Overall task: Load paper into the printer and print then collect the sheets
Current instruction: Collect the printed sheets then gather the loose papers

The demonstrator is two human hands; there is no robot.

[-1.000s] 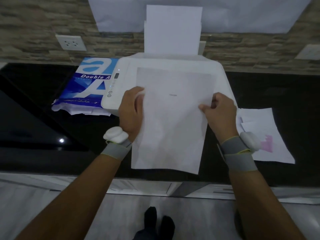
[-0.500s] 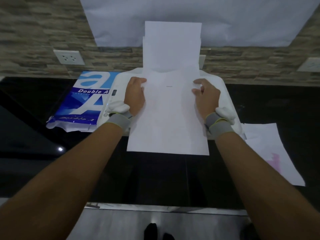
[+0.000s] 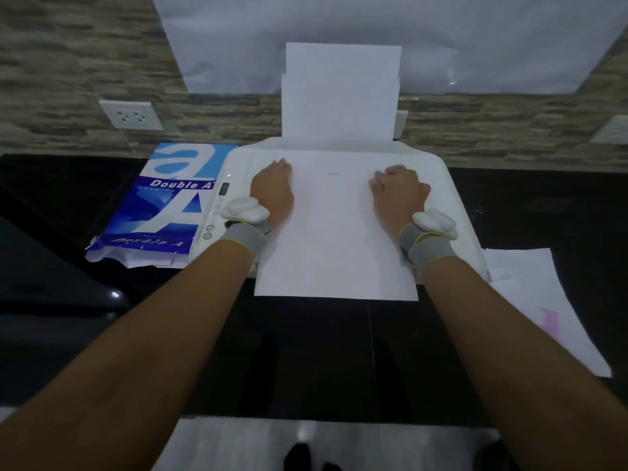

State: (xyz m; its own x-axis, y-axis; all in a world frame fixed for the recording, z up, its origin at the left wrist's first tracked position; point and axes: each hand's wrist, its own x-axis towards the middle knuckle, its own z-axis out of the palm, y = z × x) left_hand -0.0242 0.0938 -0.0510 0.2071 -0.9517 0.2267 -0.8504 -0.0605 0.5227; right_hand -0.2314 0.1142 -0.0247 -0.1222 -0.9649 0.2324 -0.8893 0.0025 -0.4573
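Note:
A white printer (image 3: pixel 455 205) stands on the black counter against the stone wall. Blank paper (image 3: pixel 341 93) stands upright in its rear feed tray. A printed sheet (image 3: pixel 334 239) lies flat on the printer's lid, its near end overhanging the front edge. My left hand (image 3: pixel 273 192) grips the sheet's left edge, fingers curled over it. My right hand (image 3: pixel 399 195) holds the right edge the same way. Both wrists carry grey bands with white sensors.
An opened blue Double A paper ream (image 3: pixel 163 205) lies left of the printer. Loose sheets (image 3: pixel 543 311), one with a pink mark, lie to its right. Wall sockets (image 3: pixel 132 115) sit behind. The printer's button panel (image 3: pixel 214 212) runs along its left side.
Both hands carried the sheet up from in front of the printer and laid it flat on the lid. The head camera moved closer to the counter.

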